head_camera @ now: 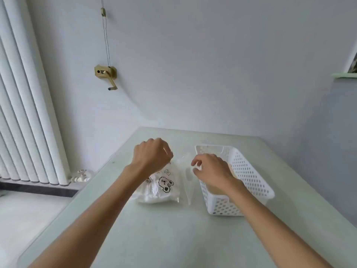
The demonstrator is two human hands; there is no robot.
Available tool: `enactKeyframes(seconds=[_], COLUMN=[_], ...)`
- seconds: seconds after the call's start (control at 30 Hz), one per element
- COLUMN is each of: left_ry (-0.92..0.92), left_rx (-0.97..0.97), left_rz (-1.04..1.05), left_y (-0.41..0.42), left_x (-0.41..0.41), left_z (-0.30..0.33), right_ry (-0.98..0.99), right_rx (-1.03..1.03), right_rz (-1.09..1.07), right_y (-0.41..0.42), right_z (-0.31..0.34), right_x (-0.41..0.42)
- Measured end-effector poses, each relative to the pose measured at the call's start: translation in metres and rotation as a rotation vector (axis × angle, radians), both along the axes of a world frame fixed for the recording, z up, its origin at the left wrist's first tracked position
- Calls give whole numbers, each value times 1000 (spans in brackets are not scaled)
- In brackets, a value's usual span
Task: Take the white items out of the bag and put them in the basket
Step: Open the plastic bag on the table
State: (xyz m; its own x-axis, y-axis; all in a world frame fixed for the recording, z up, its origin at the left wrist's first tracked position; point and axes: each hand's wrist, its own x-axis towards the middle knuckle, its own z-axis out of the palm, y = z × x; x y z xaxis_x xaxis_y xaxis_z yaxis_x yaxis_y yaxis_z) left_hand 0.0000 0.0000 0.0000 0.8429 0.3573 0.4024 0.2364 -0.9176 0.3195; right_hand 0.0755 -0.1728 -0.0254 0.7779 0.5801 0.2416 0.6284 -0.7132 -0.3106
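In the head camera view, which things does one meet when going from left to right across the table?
Left hand → bag with the white items inside → right hand → white basket.

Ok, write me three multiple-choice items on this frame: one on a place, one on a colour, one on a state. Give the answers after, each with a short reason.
1. Where does the basket stand relative to the bag?
A. To its right on the table
B. To its left
C. On top of it

2. What colour is the basket?
A. Green
B. White
C. Black

3. What are the two hands doing?
A. Both lie flat on the table
B. Left hand and right hand pinch the bag's clear top edge, one on each side
C. Both grip the basket rim

Answers:
1. A, since the perforated basket sits right of the cartoon-printed bag.
2. B, since its walls and rim are plain white.
3. B, since curled fingertips meet the clear plastic above the white items, which are still inside the bag.
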Motion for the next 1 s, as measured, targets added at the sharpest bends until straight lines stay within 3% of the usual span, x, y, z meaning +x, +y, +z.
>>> enactKeyframes(seconds=[0.13,0.3,0.47,0.63,0.87,1.0], left_ry=[265,409,379,546,569,545], left_rx=[69,128,229,276,171,244], left_rz=[5,6,6,-55,-289,-345], left_y=[-2,-8,-21,-27,-4,19], left_x=[-18,-12,8,25,30,28], left_z=[-18,-48,-66,-71,-61,-65], right_ry=[-41,-4,21,1,277,352], right_rx=[-82,-121,-109,-108,38,73], right_rz=[-116,-204,-196,-74,5,-1], right_y=[-1,5,0,-31,-83,-102], right_z=[-9,-21,-32,-33,-23,-22], right_x=[-20,-22,-9,20,66,84])
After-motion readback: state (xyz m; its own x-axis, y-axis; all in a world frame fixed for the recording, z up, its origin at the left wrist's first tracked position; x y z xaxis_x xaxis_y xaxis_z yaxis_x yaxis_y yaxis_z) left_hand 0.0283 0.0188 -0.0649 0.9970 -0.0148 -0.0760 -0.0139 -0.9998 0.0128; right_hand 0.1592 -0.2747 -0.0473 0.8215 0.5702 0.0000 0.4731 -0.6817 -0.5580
